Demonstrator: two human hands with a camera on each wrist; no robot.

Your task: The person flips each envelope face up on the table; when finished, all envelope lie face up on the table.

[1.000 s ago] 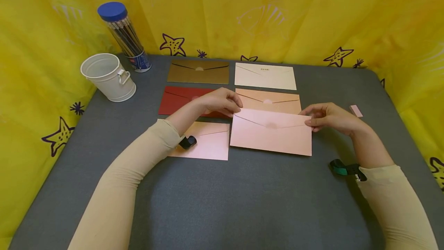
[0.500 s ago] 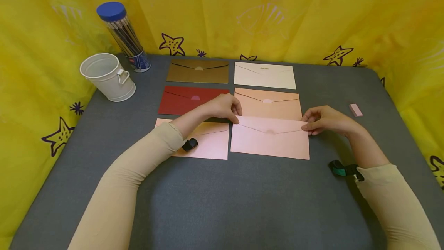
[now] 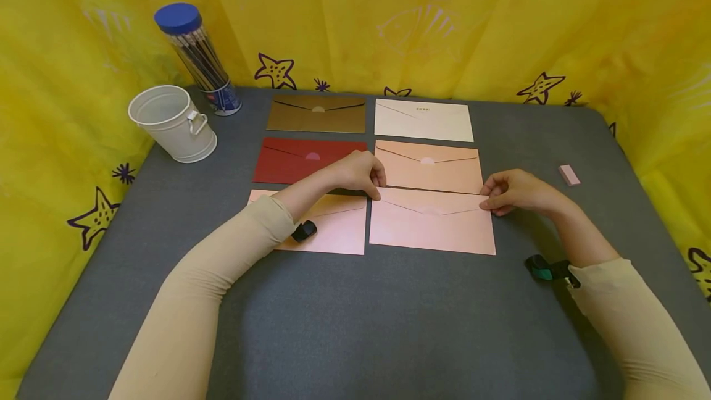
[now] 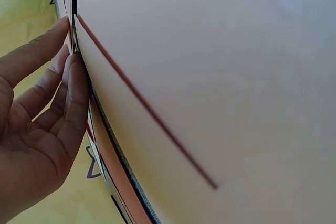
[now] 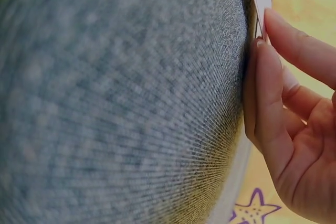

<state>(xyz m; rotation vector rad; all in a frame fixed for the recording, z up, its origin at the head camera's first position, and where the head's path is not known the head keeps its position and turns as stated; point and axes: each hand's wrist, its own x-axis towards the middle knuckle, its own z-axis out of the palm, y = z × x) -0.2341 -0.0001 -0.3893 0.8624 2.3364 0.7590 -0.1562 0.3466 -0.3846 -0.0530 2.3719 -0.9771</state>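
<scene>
A pale pink envelope (image 3: pixel 432 230) lies flap side up at the front right of two columns of envelopes. My left hand (image 3: pixel 358 173) pinches its top left corner, thumb over the paper. At the top right corner my right hand (image 3: pixel 516 192) pinches the edge between thumb and fingers; the right wrist view shows the envelope corner (image 5: pixel 261 3) between those fingertips. Left of it lies another pink envelope (image 3: pixel 339 236), partly hidden under my left sleeve. Just behind are a peach envelope (image 3: pixel 428 171) and a red envelope (image 3: pixel 289 162), the red one partly covered by my left hand.
A gold envelope (image 3: pixel 316 121) and a cream envelope (image 3: pixel 424 125) form the back row. At the back left stand a white bucket (image 3: pixel 180 134) and a blue-lidded tub of pencils (image 3: pixel 202 63). A small pink eraser (image 3: pixel 569 175) lies at the right. A yellow curtain (image 3: pixel 355 23) surrounds the dark grey table (image 3: pixel 389 326).
The pink envelope has come down flat onto the table, its top edge moving toward me and uncovering more of the peach envelope. Both hands have kept hold of its corners.
</scene>
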